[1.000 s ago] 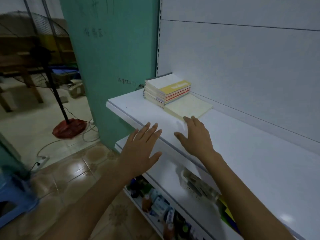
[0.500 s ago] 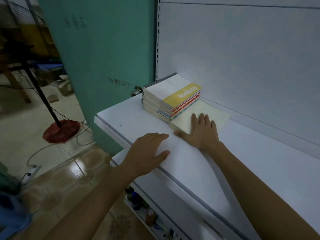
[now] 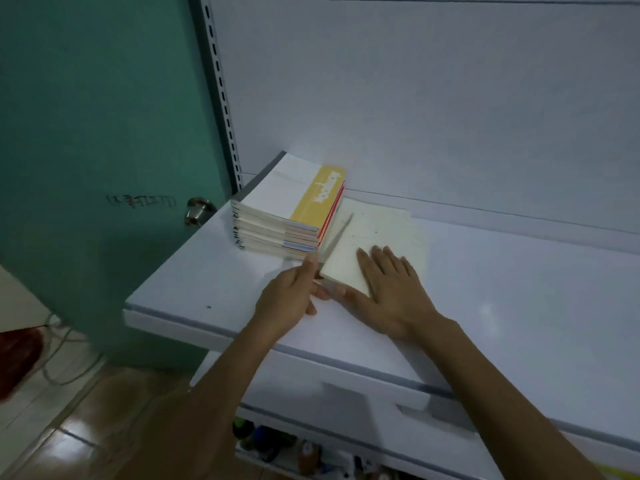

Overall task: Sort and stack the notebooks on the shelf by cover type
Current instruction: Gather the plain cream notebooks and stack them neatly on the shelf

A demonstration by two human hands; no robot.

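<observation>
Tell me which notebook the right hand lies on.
The plain cream notebook lying alone beside the stack; the right hand rests on it. The others are piled, topped by a yellow-banded cover.

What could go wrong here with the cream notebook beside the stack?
1. The cream notebook lies right beside the stack of notebooks; lifting it with the left hand at its near corner may knock the stack askew.
2. The right hand lies flat on the cover, which may bend.
3. The stack stands at the left end of the shelf; a push might tip some off.
</observation>
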